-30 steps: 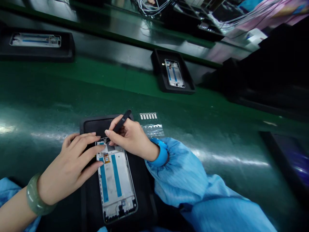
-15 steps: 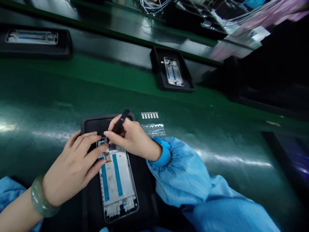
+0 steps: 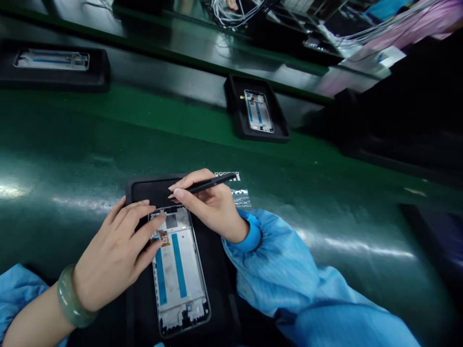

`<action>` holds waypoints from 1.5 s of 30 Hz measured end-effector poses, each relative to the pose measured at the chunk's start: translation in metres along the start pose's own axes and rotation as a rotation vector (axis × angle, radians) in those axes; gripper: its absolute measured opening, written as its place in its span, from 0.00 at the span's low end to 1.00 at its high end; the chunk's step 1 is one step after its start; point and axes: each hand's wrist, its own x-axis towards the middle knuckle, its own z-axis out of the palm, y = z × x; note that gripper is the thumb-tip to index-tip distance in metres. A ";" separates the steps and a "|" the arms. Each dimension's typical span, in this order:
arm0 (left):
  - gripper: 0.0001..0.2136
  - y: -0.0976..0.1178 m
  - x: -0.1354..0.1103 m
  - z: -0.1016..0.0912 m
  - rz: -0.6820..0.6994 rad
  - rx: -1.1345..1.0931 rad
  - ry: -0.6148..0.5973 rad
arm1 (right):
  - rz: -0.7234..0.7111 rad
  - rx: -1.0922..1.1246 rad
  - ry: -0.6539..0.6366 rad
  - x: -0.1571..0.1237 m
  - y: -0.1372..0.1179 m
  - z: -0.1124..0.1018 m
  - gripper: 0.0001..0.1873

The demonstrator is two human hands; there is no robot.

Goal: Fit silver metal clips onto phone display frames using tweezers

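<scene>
A phone frame (image 3: pixel 180 270) with two blue strips lies in a black tray (image 3: pixel 213 270) in front of me. My left hand (image 3: pixel 115 250) rests on the frame's upper left corner, fingertips pressing near a small orange part (image 3: pixel 165 238); its fingers are spread. My right hand (image 3: pixel 208 205) hovers over the tray's top edge, fingers pinched on black tweezers (image 3: pixel 211 183) that lie almost level, pointing left. A jade bangle (image 3: pixel 70 299) circles my left wrist.
A clear sheet with small white tabs (image 3: pixel 237 190) lies on the green belt (image 3: pixel 325 202) right of my right hand. Two more trays with phone frames sit farther back, one at centre (image 3: pixel 257 112) and one at far left (image 3: pixel 54 62). Cables lie at the top.
My right hand has lifted off the frame's top and turned, so the tweezers went from steeply upright to nearly level. My left hand stays on the frame.
</scene>
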 end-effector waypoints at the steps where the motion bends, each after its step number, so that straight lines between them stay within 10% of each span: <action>1: 0.16 0.000 0.000 0.000 -0.002 0.004 -0.004 | -0.018 -0.015 -0.018 0.000 0.000 0.000 0.09; 15: 0.18 0.002 0.000 0.000 -0.006 -0.015 0.002 | -0.135 -0.307 -0.230 0.001 -0.008 -0.002 0.03; 45: 0.17 0.003 0.001 0.000 -0.010 -0.005 0.028 | -0.331 -0.453 -0.191 -0.003 -0.006 0.001 0.05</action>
